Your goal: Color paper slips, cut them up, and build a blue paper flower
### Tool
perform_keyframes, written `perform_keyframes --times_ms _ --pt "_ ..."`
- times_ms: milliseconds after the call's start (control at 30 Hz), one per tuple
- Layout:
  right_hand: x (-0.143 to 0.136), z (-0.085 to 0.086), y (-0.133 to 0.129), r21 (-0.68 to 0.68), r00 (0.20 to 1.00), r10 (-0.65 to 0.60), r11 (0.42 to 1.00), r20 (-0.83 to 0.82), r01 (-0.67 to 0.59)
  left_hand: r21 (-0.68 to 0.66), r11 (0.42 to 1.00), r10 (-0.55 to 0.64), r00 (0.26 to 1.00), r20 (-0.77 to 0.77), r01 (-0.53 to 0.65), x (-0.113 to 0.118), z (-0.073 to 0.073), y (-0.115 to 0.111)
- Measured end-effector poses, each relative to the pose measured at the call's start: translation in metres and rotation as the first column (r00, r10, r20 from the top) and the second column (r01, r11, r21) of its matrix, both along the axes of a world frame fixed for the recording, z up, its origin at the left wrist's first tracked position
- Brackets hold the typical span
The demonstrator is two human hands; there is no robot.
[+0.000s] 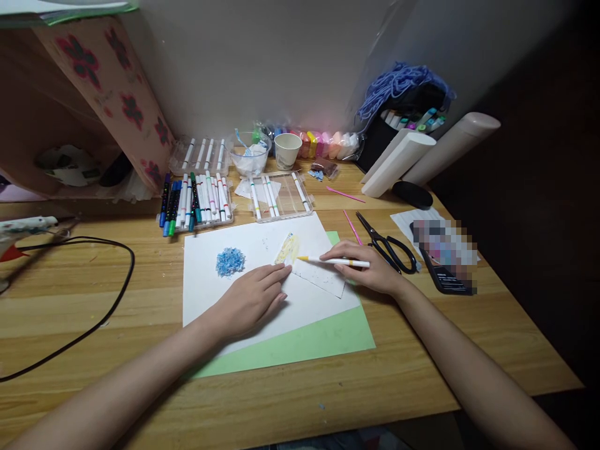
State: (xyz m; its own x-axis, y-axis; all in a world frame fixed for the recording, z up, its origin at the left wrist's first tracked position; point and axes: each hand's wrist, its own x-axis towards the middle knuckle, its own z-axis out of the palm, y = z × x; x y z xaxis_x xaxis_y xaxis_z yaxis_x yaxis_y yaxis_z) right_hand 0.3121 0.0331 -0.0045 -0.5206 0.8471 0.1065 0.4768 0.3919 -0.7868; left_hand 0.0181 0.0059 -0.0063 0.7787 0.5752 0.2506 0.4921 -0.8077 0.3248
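Note:
My right hand is closed round a white marker with a yellow tip. That tip meets a small paper strip, whose upper left end carries yellow colouring. Palm down, my left hand lies with its fingers stretched out, fingertips at the strip's left edge. Both rest over a large white sheet, with a green sheet partly showing beneath it. A pile of blue shreds sits on the white sheet, left of my left hand.
Behind the sheets stand marker cases, a paper cup and a plastic bowl. Black scissors and a phone lie at the right. A black cable curves across the left; white rolls lean at the back right.

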Motion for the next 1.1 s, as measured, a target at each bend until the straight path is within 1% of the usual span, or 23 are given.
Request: perform_keyframes --times_ms 100,167,200,267,367,400,467,533,567,600,633,667,700,733,767,800,833,867,933,967,1033,1067,1100 --pt "0.001 -0.001 0.001 0.021 0.985 -0.174 0.985 -0.013 0.174 0.018 1.000 0.010 1.000 -0.014 -0.010 0.001 -0.001 0.000" --pt "0.001 -0.001 0.001 0.019 0.970 -0.239 0.971 -0.046 0.240 0.038 0.998 0.041 0.999 -0.008 -0.041 0.000 -0.002 0.000" --pt "0.001 0.000 0.001 0.010 0.968 -0.243 0.970 -0.064 0.244 0.048 0.997 0.059 0.998 -0.003 -0.059 0.000 -0.002 0.000" --pt "-0.002 0.001 -0.002 -0.015 0.973 -0.212 0.977 -0.094 0.212 0.064 0.994 0.083 0.997 0.007 -0.083 -0.001 -0.003 0.000" --pt "-0.009 0.001 -0.006 -0.046 0.976 -0.170 0.985 -0.134 0.166 0.071 0.994 0.085 0.996 0.016 -0.086 -0.002 -0.004 0.001" --pt "-0.011 0.000 -0.007 -0.044 0.972 -0.181 0.983 -0.151 0.176 0.077 0.994 0.072 0.997 0.023 -0.073 -0.002 -0.004 0.000" --pt "-0.016 -0.002 -0.008 -0.012 0.958 -0.241 0.970 -0.154 0.242 0.103 0.994 0.020 0.999 0.039 -0.024 0.001 -0.002 -0.002" --pt "-0.021 -0.003 -0.009 0.037 0.940 -0.328 0.942 -0.090 0.333 0.116 0.993 -0.011 0.998 0.059 0.004 0.003 0.003 -0.007" --pt "-0.023 -0.004 -0.009 0.056 0.927 -0.372 0.926 -0.038 0.374 0.096 0.995 0.015 0.997 0.077 -0.022 0.002 0.006 -0.010" --pt "-0.025 -0.005 -0.009 0.067 0.912 -0.410 0.910 0.017 0.408 0.052 0.995 0.079 0.992 0.098 -0.085 -0.001 0.010 -0.014" --pt "-0.027 -0.005 -0.009 0.069 0.896 -0.440 0.898 0.069 0.435 -0.018 0.983 0.184 0.975 0.125 -0.183 -0.006 0.014 -0.017" --pt "-0.029 -0.005 -0.009 0.064 0.878 -0.466 0.885 0.110 0.462 -0.111 0.945 0.323 0.936 0.143 -0.309 -0.013 0.018 -0.020" --pt "-0.031 -0.004 -0.009 0.054 0.863 -0.485 0.874 0.144 0.482 -0.203 0.875 0.471 0.871 0.142 -0.440 -0.024 0.021 -0.023" --pt "-0.032 -0.003 -0.008 0.038 0.854 -0.491 0.869 0.173 0.493 -0.282 0.774 0.613 0.783 0.109 -0.567 -0.037 0.023 -0.025" --pt "-0.033 -0.002 -0.008 0.021 0.850 -0.490 0.868 0.195 0.496 -0.344 0.650 0.733 0.679 0.046 -0.678 -0.051 0.024 -0.026" --pt "-0.032 -0.001 -0.007 0.003 0.850 -0.482 0.870 0.212 0.493 -0.383 0.522 0.822 0.569 -0.012 -0.762 -0.066 0.024 -0.026" --pt "-0.031 0.001 -0.007 -0.010 0.852 -0.474 0.873 0.221 0.488 -0.426 0.424 0.870 0.491 -0.054 -0.799 -0.079 0.024 -0.025" --pt "-0.028 0.003 -0.006 -0.012 0.855 -0.472 0.874 0.215 0.485 -0.477 0.346 0.898 0.433 -0.081 -0.808 -0.091 0.023 -0.024" --pt "-0.019 0.008 -0.004 0.025 0.849 -0.503 0.862 0.160 0.506 -0.638 0.250 0.903 0.413 -0.119 -0.729 -0.104 0.024 -0.021" --pt "-0.012 0.011 -0.003 0.063 0.835 -0.539 0.842 0.110 0.535 -0.702 0.201 0.903 0.408 -0.138 -0.683 -0.105 0.026 -0.019" --pt "0.002 0.017 -0.001 0.153 0.788 -0.616 0.778 -0.006 0.609 -0.795 0.109 0.890 0.414 -0.189 -0.597 -0.100 0.032 -0.017" --pt "0.008 0.019 0.000 0.186 0.762 -0.645 0.743 -0.052 0.642 -0.825 0.076 0.883 0.422 -0.205 -0.560 -0.096 0.036 -0.015" --pt "0.014 0.021 0.001 0.200 0.746 -0.662 0.723 -0.077 0.662 -0.845 0.055 0.881 0.425 -0.209 -0.531 -0.092 0.039 -0.014"
